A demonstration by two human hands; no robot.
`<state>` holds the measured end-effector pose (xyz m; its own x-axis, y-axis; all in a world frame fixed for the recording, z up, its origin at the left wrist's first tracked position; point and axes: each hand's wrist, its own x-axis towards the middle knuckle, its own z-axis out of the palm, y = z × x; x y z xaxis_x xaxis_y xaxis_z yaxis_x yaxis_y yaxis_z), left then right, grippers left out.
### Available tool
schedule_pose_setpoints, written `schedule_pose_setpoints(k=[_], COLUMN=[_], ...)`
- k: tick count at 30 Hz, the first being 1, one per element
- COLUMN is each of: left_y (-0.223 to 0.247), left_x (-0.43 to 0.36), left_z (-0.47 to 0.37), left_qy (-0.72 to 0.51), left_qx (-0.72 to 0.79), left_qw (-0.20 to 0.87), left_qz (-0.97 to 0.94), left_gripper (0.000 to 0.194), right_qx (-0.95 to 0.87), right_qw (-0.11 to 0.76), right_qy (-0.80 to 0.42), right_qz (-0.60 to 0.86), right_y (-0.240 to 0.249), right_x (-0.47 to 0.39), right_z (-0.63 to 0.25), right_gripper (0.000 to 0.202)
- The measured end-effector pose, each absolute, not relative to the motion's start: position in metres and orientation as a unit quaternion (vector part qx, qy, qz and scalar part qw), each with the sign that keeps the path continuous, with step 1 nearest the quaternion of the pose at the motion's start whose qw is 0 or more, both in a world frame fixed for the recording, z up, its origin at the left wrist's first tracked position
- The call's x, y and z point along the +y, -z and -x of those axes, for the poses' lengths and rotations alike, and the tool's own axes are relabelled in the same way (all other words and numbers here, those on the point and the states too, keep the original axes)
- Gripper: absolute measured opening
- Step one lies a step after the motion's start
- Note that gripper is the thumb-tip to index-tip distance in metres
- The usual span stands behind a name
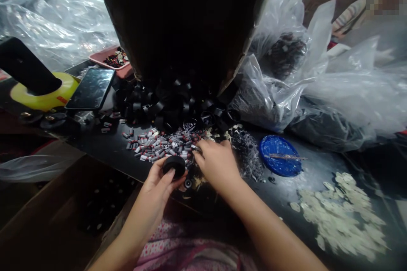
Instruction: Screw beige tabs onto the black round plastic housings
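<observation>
A big dark shape fills the upper middle of the view and hides the far part of the black table [104, 146]; the jumble of black ring parts [171, 103] spilling from under it is too dim to sort one piece from another. Near the table's front edge, the left hand [159, 188] comes up from the lower left with the wrist bent back, thumb and fingers closed around a round black cap [174, 165], which is held just off the tabletop. The cap looks like a short disc with its flat face turned up and slightly toward the person; it has no clear long axis. The right hand [216, 163] reaches in from the lower right, palm down, its fingertips curled into the near edge of a heap of small grey and red pieces [162, 144]; whether it has pinched one I cannot tell. To the right lie a blue lid [279, 154] and a scatter of pale flat bits [343, 211], to the far left a phone [90, 89] beside a yellow tape roll [47, 95].
</observation>
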<state>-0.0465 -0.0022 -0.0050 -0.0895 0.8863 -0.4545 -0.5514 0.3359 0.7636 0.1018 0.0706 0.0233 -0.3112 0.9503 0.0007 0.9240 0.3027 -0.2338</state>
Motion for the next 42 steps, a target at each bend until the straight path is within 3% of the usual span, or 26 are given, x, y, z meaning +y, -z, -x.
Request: schedule_pose_setpoints(k=[14, 33, 38, 42], left_y=[0.006, 0.006, 0.002, -0.002], left_x=[0.003, 0.009, 0.004, -0.004], left_z=[0.038, 0.034, 0.033, 0.031], left_qy=[-0.579, -0.581, -0.575, -0.553], left_qx=[0.468, 0.452, 0.419, 0.41], left_qw=[0.651, 0.662, 0.688, 0.712], left_qz=[-0.148, -0.144, -0.146, -0.138], left_gripper=[0.021, 0.025, 0.018, 0.015], right_qx=[-0.805, -0.761, -0.71, -0.703], right_qw=[0.072, 0.163, 0.25, 0.245], right_qy=[-0.108, -0.146, -0.284, -0.34], right_qz=[0.579, 0.611, 0.595, 0.575], right_y=[-0.022, -0.025, -0.035, -0.031], right_x=[0.066, 0.068, 0.047, 0.026], right_z=[-0.111, -0.123, -0.128, -0.121], right_gripper=[0.018, 0.012, 0.005, 0.005])
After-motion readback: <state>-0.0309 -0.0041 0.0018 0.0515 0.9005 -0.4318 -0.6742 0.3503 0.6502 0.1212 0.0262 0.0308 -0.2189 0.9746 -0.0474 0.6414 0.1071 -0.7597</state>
